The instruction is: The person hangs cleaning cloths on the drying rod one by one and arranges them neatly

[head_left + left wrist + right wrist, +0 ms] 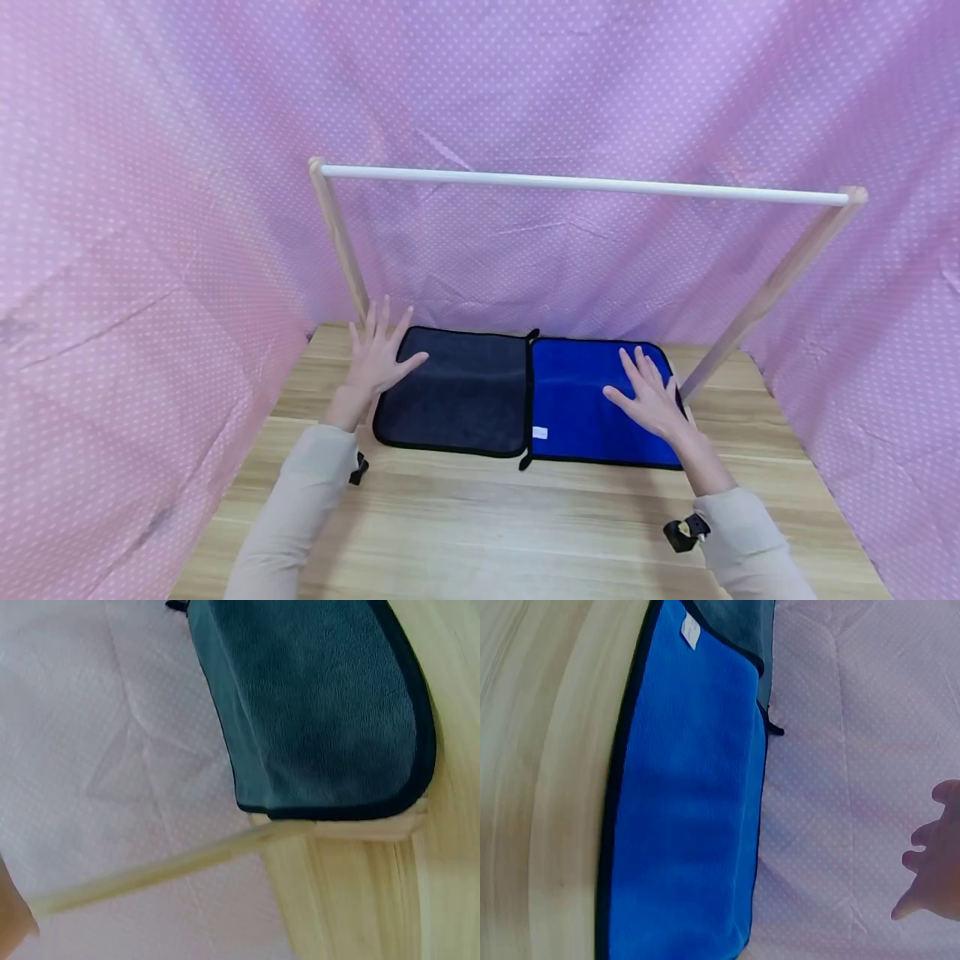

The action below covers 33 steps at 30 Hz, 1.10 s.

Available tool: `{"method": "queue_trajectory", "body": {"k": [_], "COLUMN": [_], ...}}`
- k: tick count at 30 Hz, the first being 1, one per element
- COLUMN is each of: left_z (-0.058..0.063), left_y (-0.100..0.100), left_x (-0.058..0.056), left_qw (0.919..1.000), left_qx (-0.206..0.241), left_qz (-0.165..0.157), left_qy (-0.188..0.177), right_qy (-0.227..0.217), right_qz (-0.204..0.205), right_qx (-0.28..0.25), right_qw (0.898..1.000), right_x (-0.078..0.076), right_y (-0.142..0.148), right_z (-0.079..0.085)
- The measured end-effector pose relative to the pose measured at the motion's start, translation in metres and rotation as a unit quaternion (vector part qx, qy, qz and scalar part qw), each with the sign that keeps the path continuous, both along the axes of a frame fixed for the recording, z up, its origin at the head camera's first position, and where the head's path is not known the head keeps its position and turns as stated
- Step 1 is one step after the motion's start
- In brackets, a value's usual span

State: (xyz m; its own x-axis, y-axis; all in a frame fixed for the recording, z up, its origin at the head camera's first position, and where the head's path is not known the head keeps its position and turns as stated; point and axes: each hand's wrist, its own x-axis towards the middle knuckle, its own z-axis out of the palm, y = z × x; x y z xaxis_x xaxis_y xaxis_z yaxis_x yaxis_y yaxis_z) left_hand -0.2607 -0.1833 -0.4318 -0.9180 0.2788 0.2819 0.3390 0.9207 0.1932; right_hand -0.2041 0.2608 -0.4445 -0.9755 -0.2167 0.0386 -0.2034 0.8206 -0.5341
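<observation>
Two cloths with black edging lie flat side by side: a dark grey towel [461, 392] on the left and a blue towel [577, 400] with a small white label on the right. My left hand [372, 360], fingers spread, is over the grey towel's left edge and holds nothing. Over the right part of the blue towel my right hand [648, 402] is spread too, with nothing in it. In the right wrist view its fingers [930, 847] show at the edge, apart from the blue towel [686, 787]. The left wrist view shows the grey towel's [330, 712] rounded corner.
A white rod [585, 183] spans two wooden posts, the left post [341, 237] and the right post [772, 292], above the towels. They stand on a wooden table [450, 525]. Pink dotted fabric [187, 250] hangs at the back and sides.
</observation>
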Motion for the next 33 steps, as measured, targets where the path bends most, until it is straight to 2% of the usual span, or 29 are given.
{"method": "queue_trajectory", "body": {"k": [4, 6, 8, 12, 18, 20, 22, 24, 27, 30, 33], "left_z": [-0.001, -0.003, -0.005, -0.004, 0.005, 0.009, 0.015, 0.02, 0.028, 0.033, 0.035], "left_y": [-0.013, -0.019, -0.024, -0.031, -0.04, -0.043, -0.045, -0.048, -0.051, -0.054, -0.055], "left_x": [-0.003, -0.007, -0.01, -0.016, -0.029, -0.031, -0.032, -0.033, -0.035, -0.038, -0.04], "left_qw": [0.9954, 0.988, 0.9762, 0.9542, 0.9291, 0.9259, 0.9257, 0.9316, 0.9418, 0.9417, 0.9437], "left_qx": [0.068, 0.097, 0.121, 0.146, 0.165, 0.16, 0.159, 0.168, 0.214, 0.269, 0.28], "left_qz": [-0.045, -0.072, -0.096, -0.116, -0.13, -0.126, -0.121, -0.114, -0.114, -0.113, -0.106], "left_qy": [0.051, 0.096, 0.152, 0.234, 0.305, 0.318, 0.321, 0.302, 0.233, 0.168, 0.14], "right_qy": [-0.011, -0.021, -0.034, -0.044, -0.068, -0.082, -0.094, -0.104, -0.121, -0.144, -0.162], "right_qz": [0.006, 0.012, 0.019, 0.036, 0.051, 0.05, 0.051, 0.052, 0.057, 0.061, 0.064], "right_qx": [-0.045, -0.07, -0.099, -0.152, -0.215, -0.232, -0.246, -0.258, -0.279, -0.301, -0.314], "right_qw": [0.999, 0.997, 0.994, 0.987, 0.973, 0.968, 0.963, 0.959, 0.951, 0.941, 0.933], "right_x": [-0.003, -0.005, -0.006, -0.007, -0.007, -0.008, -0.008, -0.01, -0.012, -0.011, -0.006], "right_y": [-0.008, -0.011, -0.015, -0.025, -0.043, -0.05, -0.057, -0.064, -0.075, -0.088, -0.102], "right_z": [-0.007, -0.012, -0.017, -0.026, -0.039, -0.045, -0.051, -0.057, -0.065, -0.064, -0.058]}}
